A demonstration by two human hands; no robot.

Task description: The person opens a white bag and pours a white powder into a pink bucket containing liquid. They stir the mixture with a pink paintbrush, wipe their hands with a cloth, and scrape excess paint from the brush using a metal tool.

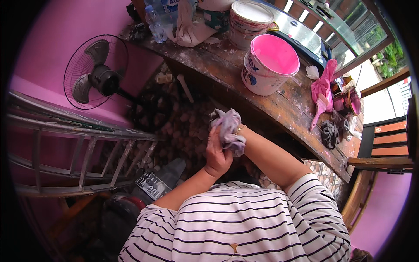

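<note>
The right hand was buried under a crumpled cloth, so how its fingers stood I could not tell; only the wrist, with a thin gold-coloured bracelet, showed just beside the folds. The left hand was closed around the cloth's near side, its thumb against the lower folds and its fingertips partly lost behind the fabric. The cloth thus lay between the two hands, soft, bunched and mottled greyish lilac.

Left of and below the left hand, a dark vehicle with a number plate was mostly in shadow, partly covered by the left forearm. Farther left, the metal ladder had its far end cut off by the dark rim, and beyond it stood a fan with a round wire cage. The rounded pebbles of the floor blurred into gloom just past the hands.

Beyond the right hand ran a wooden table, its planks worn and paint-spattered. On it stood a round white plastic bucket, bright pink inside; farther right lay a pink-smeared brush and a dark, wrinkled bundle of unclear material.
</note>
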